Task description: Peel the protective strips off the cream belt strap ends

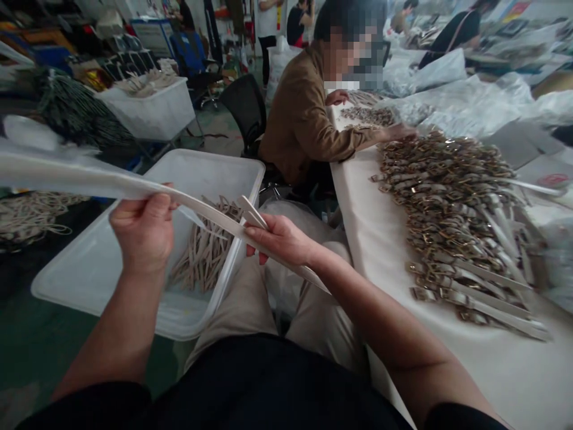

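Note:
A long pale strap [208, 210] stretches between my hands, its blurred left end reaching past the picture's edge. My left hand [143, 230] pinches it between thumb and fingers. Farther right, my right hand [284, 239] is closed on the same strap, and a short strap end [254, 213] juts up beside the thumb. The strap's tail passes under my right wrist. Below, a white plastic bin [85, 272] holds a heap of loose pale straps [201, 257]. To the right, a pile of buckled straps [452, 203] with gold-coloured buckles lies on the table.
The table [371, 239] has a pale cover and runs along my right side. A co-worker in a brown shirt [298, 113] sits at its far end, one hand at the pile. Another white bin [152, 110] stands behind on the left, near an office chair [245, 110].

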The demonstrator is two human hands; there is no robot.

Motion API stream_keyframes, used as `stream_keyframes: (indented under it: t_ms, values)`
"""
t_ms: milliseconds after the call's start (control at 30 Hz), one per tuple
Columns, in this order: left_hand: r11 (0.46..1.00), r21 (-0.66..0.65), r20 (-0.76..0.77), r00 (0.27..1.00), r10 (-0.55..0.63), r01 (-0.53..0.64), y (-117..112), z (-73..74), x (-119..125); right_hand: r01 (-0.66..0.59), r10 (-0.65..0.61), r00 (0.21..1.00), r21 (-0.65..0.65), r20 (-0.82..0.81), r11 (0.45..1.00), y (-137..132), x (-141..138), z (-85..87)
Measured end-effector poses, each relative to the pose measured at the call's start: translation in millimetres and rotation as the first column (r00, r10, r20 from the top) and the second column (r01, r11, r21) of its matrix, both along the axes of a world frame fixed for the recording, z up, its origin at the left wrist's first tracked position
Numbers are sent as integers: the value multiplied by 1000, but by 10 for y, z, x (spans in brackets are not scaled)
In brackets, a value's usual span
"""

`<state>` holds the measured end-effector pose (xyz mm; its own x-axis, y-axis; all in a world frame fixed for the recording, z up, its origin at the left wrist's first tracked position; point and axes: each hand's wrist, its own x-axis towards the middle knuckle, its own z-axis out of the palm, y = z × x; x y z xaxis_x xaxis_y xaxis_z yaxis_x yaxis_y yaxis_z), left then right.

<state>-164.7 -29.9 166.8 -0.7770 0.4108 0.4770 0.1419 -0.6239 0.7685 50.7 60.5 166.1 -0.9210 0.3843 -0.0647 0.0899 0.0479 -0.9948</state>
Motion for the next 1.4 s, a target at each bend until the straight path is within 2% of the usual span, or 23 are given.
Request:
stream_keyframes:
  t_ms: [67,133,200,300,367,433,533,633,700,767,833,933,1000,1067,1133,1200,1300,1367,1400]
  values:
    - [1000,-16,75,997,-14,16,-137,-20,-79,-16,16,1000,24,25,1000,-56,0,-27]
    - [985,-133,276,958,-74,114,-244,-190,-77,-5,-6,994,99,113,995,-87,15,-98]
    - [947,-231,479,873,-87,221,-318,-444,-4,-11,-39,973,212,227,977,-101,25,-178]
    - [897,-262,674,733,-94,355,-369,-810,241,-45,-99,926,368,364,929,-129,-18,-278]
    - [857,-255,750,651,-117,448,-368,-970,447,-56,-140,900,428,412,902,-155,-81,-335]
    - [823,-233,791,593,-150,519,-348,-1052,589,-49,-142,895,410,422,911,-170,-117,-389]
    - [832,-214,790,592,-160,511,-314,-1080,571,-78,-19,914,222,405,972,-157,-34,-449]
    - [864,-240,775,624,-104,442,-303,-1087,464,-118,62,910,113,409,987,-134,118,-480]
    - [845,-245,780,614,-120,475,-297,-1113,506,-90,14,903,157,430,983,-131,146,-504]
    - [794,-229,791,583,-186,564,-282,-1154,634,-49,-52,896,213,442,976,-132,112,-538]
    - [755,-215,798,557,-231,620,-259,-1193,744,-17,-76,891,201,447,979,-126,86,-574]
    - [783,-235,793,580,-189,576,-228,-1223,742,-20,-26,890,97,455,995,-102,178,-616]
    - [803,-253,792,592,-148,539,-213,-1224,701,-30,-9,889,78,458,996,-88,283,-637]
    - [781,-245,801,573,-171,575,-193,-1222,725,-13,-41,887,114,459,993,-82,342,-657]
    - [729,-220,812,536,-232,648,-165,-1222,806,32,-96,881,145,463,989,-79,340,-673]
    - [701,-210,812,522,-263,681,-135,-1221,863,83,-129,877,117,463,990,-70,330,-681]
    - [745,-249,790,574,-214,619,-97,-1219,806,99,-105,885,37,453,994,-51,402,-675]
    - [763,-281,778,604,-174,583,-76,-1215,749,78,-96,889,59,448,995,-47,480,-673]
    - [754,-289,777,605,-175,589,-65,-1213,746,72,-107,887,93,449,993,-48,504,-676]
